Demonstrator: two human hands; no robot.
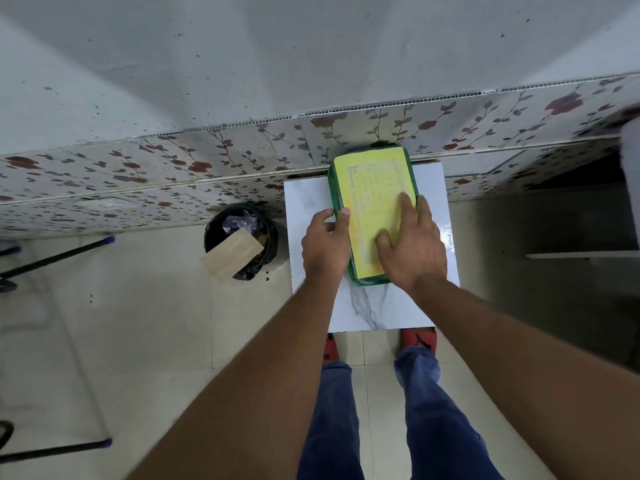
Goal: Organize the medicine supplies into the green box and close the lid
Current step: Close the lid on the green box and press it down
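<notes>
Green box (370,281): one, stood on the white marbled bench (381,310), towards its far edge by the flowered wall. Yellow lid (372,183): down on the box, covering the top; contents hidden.

Left hand (323,245): gripped the box's left side, thumb over the lid's edge, fingers curled round the wall.

Right hand (412,251): lay flat on the lid's near right part, fingers (408,202) straight and slightly spread.

Black bin (273,237): on the floor left of the bench, cardboard (230,256) sticking out.
</notes>
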